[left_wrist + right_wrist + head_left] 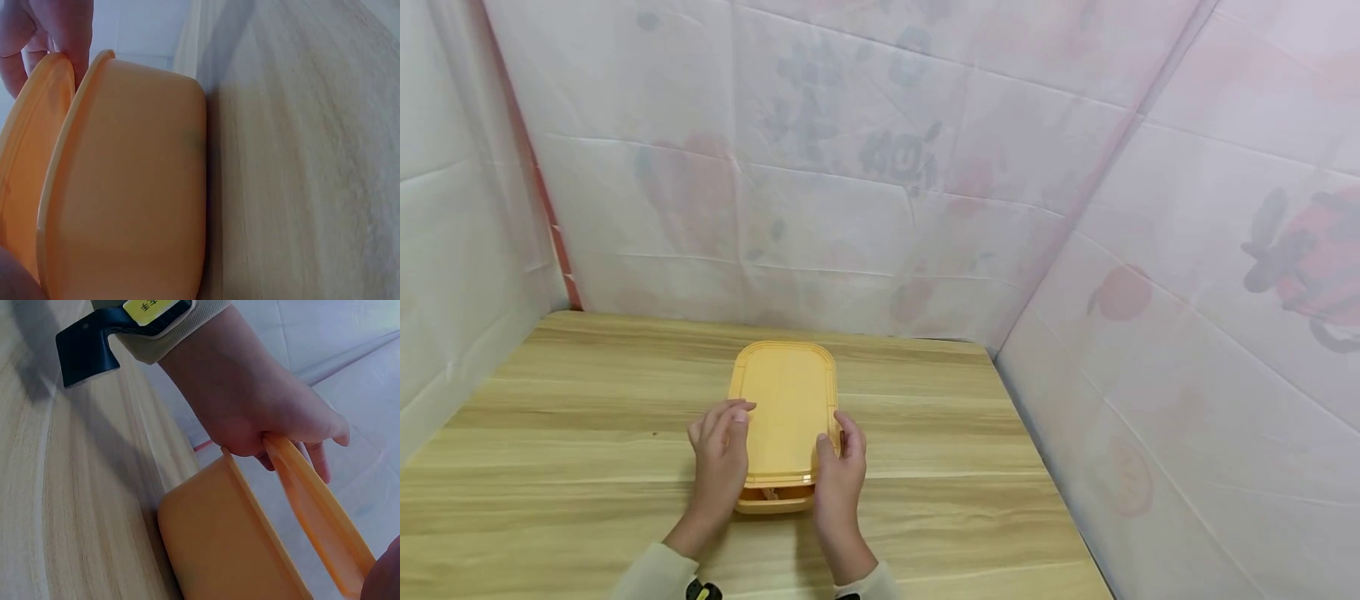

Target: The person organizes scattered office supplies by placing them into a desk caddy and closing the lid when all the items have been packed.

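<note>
A yellow-orange plastic lid lies over a matching plastic box on the table. The lid is tilted, its near end raised off the rim, and a dark gap shows there. Through it a small pale thing is visible, too hidden to name. My left hand holds the lid's left edge; the right wrist view shows that edge inside the hand. At the right edge my right hand grips the lid, thumb on top. The left wrist view shows the box's side wall standing on the table, apart from the lid.
The wood-grain table extends to both sides of the box. Pale printed sheets hang behind it and at the left and right. A black wrist device with a yellow label sits on the left sleeve.
</note>
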The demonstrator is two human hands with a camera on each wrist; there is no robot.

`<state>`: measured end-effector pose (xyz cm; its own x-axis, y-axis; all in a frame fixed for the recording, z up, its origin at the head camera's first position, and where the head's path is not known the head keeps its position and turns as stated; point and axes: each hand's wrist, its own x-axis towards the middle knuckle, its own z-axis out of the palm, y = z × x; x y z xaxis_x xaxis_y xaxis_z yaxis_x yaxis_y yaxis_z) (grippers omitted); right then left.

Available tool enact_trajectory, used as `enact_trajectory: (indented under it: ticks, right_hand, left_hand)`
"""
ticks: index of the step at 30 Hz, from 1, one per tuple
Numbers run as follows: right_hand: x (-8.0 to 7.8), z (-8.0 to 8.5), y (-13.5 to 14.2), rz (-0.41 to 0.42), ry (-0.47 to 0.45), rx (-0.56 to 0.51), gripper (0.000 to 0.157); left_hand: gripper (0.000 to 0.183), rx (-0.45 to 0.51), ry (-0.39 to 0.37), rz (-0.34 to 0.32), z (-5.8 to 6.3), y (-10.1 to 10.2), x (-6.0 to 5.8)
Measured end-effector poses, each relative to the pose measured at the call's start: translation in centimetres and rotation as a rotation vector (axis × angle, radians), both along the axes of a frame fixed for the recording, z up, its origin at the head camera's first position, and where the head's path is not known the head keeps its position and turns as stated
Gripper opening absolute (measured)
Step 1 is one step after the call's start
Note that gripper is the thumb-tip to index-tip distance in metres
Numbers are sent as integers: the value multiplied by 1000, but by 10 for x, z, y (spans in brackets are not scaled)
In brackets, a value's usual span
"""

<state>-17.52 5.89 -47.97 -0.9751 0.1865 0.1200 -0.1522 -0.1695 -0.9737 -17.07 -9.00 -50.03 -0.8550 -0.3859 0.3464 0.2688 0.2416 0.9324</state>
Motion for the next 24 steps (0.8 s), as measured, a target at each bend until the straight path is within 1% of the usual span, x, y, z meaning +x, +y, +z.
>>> enact_trajectory:
  ticks: [6,10,14,18,21,24]
  right_hand:
    - [2,-2,4,24,-12,-67,45]
    - [3,-3,6,60,-13,-170,49]
    - [4,-4,8,81,-24,-251,54]
    - [4,-5,7,78,-18,-274,61]
    - [3,-7,5,50,-10,-268,67]
    - [3,-8,3,22,-28,-247,72]
  left_hand:
    - [40,-21,29,21,-1,3,0]
    - [39,-23,33,32,-1,4,1]
    - [41,-14,26,21,-2,4,3]
    - [37,-28,41,15,-2,5,4]
    - [34,-49,51,11,-2,6,5]
    - [31,-78,58,9,-2,9,6]
